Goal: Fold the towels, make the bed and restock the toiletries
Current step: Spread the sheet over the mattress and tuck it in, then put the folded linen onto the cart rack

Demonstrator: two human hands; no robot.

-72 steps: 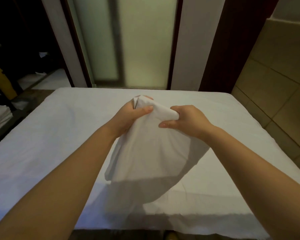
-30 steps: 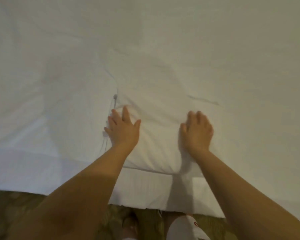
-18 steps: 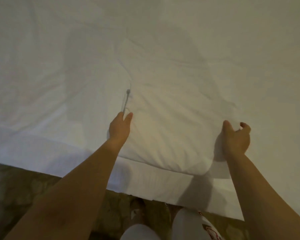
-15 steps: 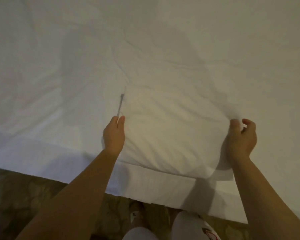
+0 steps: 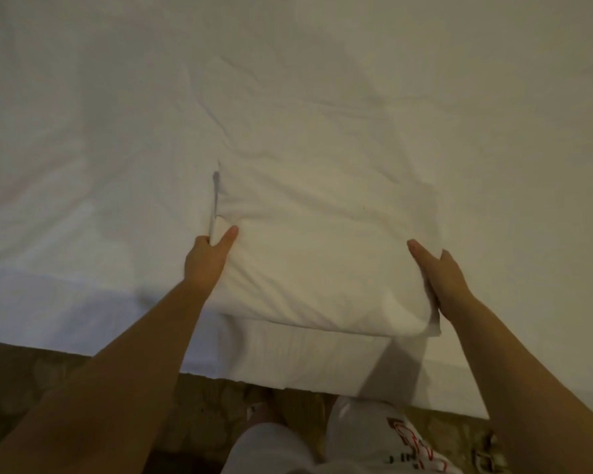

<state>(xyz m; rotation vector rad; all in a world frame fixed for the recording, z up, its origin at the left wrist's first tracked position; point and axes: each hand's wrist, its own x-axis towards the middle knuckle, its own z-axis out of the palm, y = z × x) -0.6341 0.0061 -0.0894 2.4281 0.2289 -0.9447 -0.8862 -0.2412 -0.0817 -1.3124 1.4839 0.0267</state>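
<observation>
Bed (image 5: 83,131): L hand (image 5: 204,260), R hand (image 5: 439,275) now grip folded cloth (image 5: 322,251) sides, prev. flat.

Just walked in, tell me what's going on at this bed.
A person stands at the near edge of the bed. The left hand grips the left side of a folded white cloth, the right hand its right side. The cloth lies on the white bed sheet close to that edge, rumpled. A thin grey cord shows just beyond the left hand.
</observation>
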